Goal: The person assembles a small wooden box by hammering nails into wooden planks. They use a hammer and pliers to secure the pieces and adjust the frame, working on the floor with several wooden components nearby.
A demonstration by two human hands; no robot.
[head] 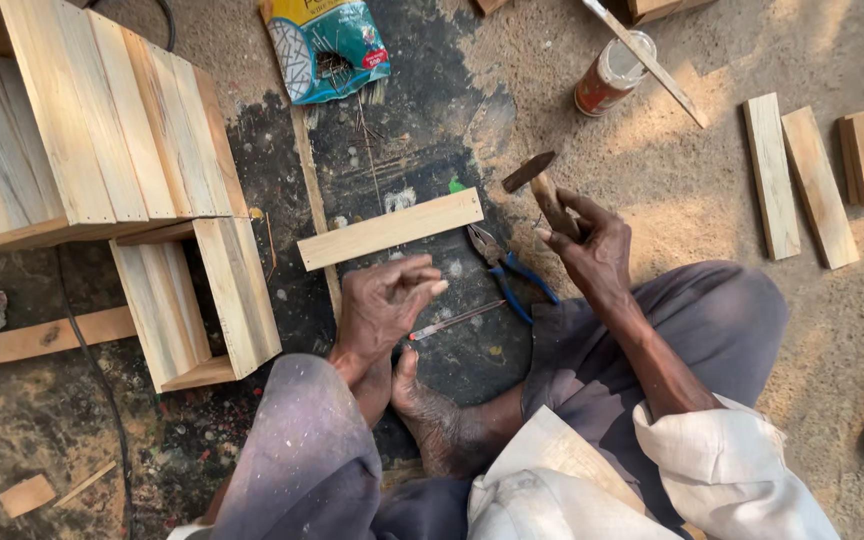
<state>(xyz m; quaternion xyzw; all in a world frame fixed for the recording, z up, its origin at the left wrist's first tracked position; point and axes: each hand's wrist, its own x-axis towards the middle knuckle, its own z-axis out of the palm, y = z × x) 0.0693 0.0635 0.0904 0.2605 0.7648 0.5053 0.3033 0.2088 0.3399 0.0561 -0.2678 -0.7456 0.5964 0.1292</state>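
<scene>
- Head camera looked down on you sitting on the ground, your right hand [592, 245] wrapped around a hammer [544, 188], whose handle was mostly hidden inside your fist.
- Your left hand [384, 305] curled with fingertips pinched together; whether it held a nail was too small to tell.
- A wooden slat [390, 229] lay flat just beyond that hand, on the dark ground.
- Blue-handled pliers [505, 271] rested between your hands, a thin metal tool [455, 320] just beside your bare foot [437, 420].
- Wooden crates [102, 150] stood at your left, cut off by the frame's edge.
</scene>
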